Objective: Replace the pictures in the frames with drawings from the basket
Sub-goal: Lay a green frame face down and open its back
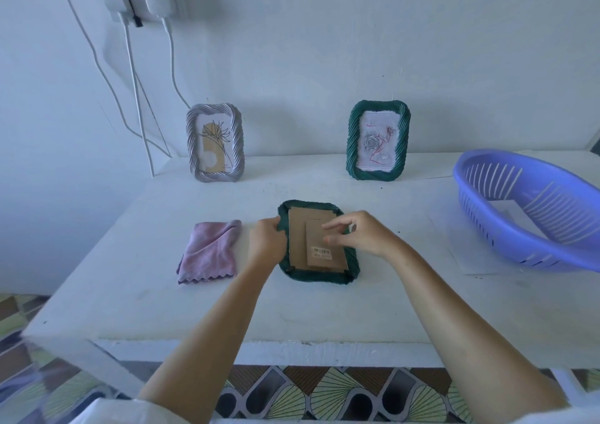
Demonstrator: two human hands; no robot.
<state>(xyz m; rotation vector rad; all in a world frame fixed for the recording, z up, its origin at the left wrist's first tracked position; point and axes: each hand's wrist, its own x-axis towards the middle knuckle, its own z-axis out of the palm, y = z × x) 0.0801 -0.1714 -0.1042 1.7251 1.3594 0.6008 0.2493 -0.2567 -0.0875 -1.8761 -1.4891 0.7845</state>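
- White worktop (156, 310) against a pale wall; patterned tile floor below its front edge.
- Face-down green frame (319, 276) lies flat near the middle of the worktop, back side up.
- Brown backing board (297, 238) sits inside its twisted rim. A narrower cardboard stand panel lies flat on it, with a barcode label (322, 252) near the lower end.
- Left hand (266, 245): fingers curled round the left rim of the face-down green frame, gripping it. Forearm reaches in from the near edge.
- Right hand (360, 233): over the right side of the backing board, fingers loosely extended and spread, pointing left. Nothing pinched. Cannot tell whether the fingertips touch the board.
- Grey frame (191, 144) stands upright at the back left, near the wall. It holds a print of a line-drawn flower over tan shapes.
- Standing green frame (402, 141) is upright at the back right, well apart from the grey one. It holds a pencil drawing of a rose with red lines.
- Basket (519, 251), blue-violet slotted plastic, sits at the right end of the worktop, partly cut off by the view. A white sheet (506, 211) shows inside; what is on it cannot be made out.
- Pink cloth (211, 251), folded, lies just left of the left hand, apart from the frame.
- White cables (134, 99) hang from plugs on the wall at upper left.
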